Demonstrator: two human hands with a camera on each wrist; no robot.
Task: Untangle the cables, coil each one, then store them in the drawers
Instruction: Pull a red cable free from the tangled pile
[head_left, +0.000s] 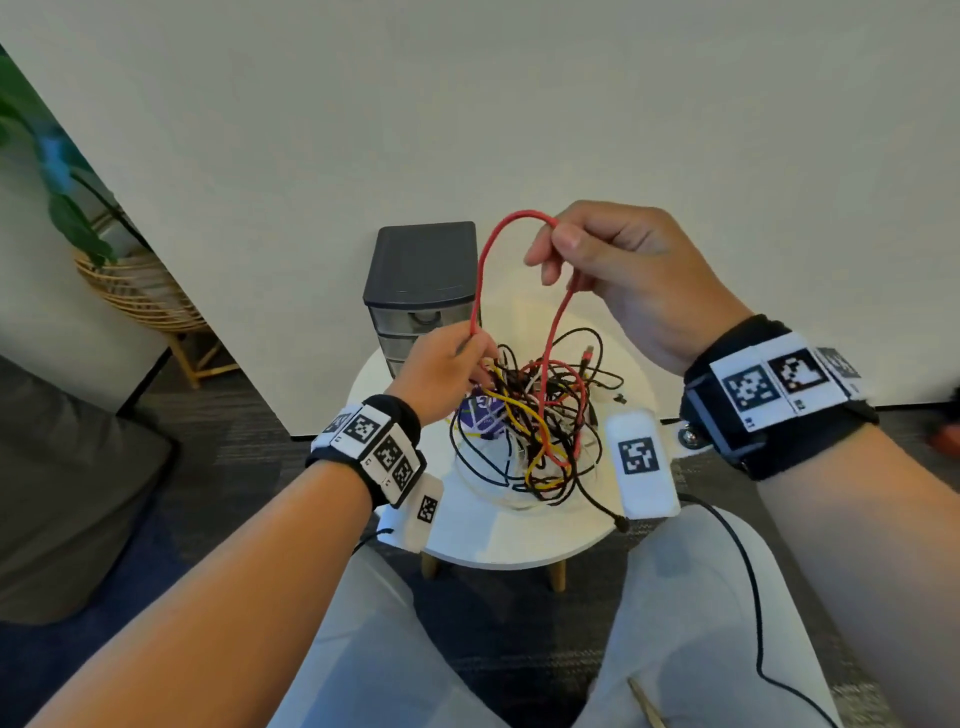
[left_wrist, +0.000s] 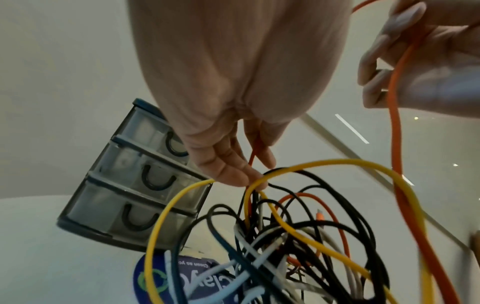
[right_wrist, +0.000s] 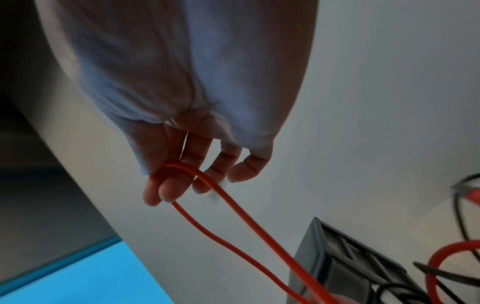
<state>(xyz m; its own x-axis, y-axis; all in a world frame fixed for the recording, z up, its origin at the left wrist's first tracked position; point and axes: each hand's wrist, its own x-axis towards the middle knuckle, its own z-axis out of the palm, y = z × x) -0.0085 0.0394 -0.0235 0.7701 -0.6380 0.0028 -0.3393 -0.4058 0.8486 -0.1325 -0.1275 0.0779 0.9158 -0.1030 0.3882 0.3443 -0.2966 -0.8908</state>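
A tangle of black, yellow, white and red cables (head_left: 535, 421) lies on a small round white table (head_left: 519, 540). One red cable (head_left: 485, 260) rises from it in a tall loop. My left hand (head_left: 475, 345) pinches one leg of that loop just above the pile. My right hand (head_left: 553, 244), raised higher, pinches the loop's top between thumb and forefinger. In the left wrist view the red cable (left_wrist: 255, 152) runs between my fingers, and a yellow cable (left_wrist: 324, 162) arcs below. In the right wrist view the red cable (right_wrist: 233, 205) bends over my fingertips. A grey drawer unit (head_left: 421, 270) with three closed drawers stands behind the pile.
A blue-purple packet (head_left: 480, 413) lies under the cables. White marker tags (head_left: 641, 462) lie on the table's right and left front edges. A plant in a wicker stand (head_left: 140, 291) and a grey sofa (head_left: 67, 467) are at left. A wall stands close behind the table.
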